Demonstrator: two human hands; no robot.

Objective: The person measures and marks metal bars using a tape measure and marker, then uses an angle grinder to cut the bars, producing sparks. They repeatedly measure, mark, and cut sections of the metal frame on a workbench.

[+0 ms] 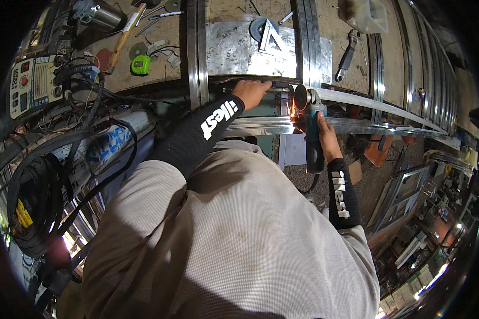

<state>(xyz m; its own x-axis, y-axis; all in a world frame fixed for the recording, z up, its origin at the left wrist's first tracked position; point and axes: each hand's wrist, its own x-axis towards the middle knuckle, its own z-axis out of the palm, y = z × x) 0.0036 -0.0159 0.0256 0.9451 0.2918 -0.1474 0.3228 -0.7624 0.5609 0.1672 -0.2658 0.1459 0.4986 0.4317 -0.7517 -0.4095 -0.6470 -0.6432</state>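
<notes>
An angle grinder (314, 141) with a dark body and a teal head is in my right hand (327, 135), its fingers wrapped round the body. Its round disc (300, 98) stands on edge near the bench's front edge, and orange sparks (294, 109) fall beside it. My left hand (253, 93) is closed over a thin metal bar (280, 90) just left of the disc; the fingers hide most of the bar. Below the sparks runs a shiny metal tube (261, 126). Exactly where disc and metal meet is hard to see.
Long steel tubes (305, 37) cross the bench. On it lie a white triangular square (271, 41), an adjustable wrench (348, 56), a green tape measure (140, 65) and a hammer (126, 37). A welding machine (29, 85) and looped cables (24, 175) are at left.
</notes>
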